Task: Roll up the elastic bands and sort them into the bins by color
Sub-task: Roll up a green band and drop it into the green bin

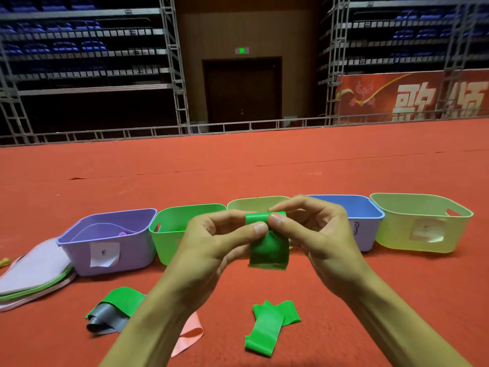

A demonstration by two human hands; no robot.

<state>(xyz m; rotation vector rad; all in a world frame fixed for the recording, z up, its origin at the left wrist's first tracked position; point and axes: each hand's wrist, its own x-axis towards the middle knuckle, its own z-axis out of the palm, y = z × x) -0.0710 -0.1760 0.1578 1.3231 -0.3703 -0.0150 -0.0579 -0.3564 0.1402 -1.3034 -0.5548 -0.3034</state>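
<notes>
A red carpet (238,168) is laid through a hall of tiered blue seats (66,46). Five bins are ranged just behind the grip: purple bin (111,250), green bin (169,234), pale bin (254,203), blue bin (362,210) and yellow bin (423,226). The held green band (268,247) is pinched at its top by the left hand (211,242) and right hand (309,231), its tail hanging under the grip. Laid below are a loose green band (267,327) and, leftward, a second green band (124,300), a grey band (105,317) and a pink band (190,332).

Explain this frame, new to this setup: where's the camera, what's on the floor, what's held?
No machine: a person works bare-handed. The single picture comes from a camera on their head, looking forward and down. The left hand and right hand pinch the top of a green band; the rest hangs down. On the red carpet stands a row: purple bin, green bin, pale bin behind the hands, blue bin, yellow-green bin. Nearer lie a second green band over a grey band, a pink band and a third green band. Lids are stacked far left.
</notes>
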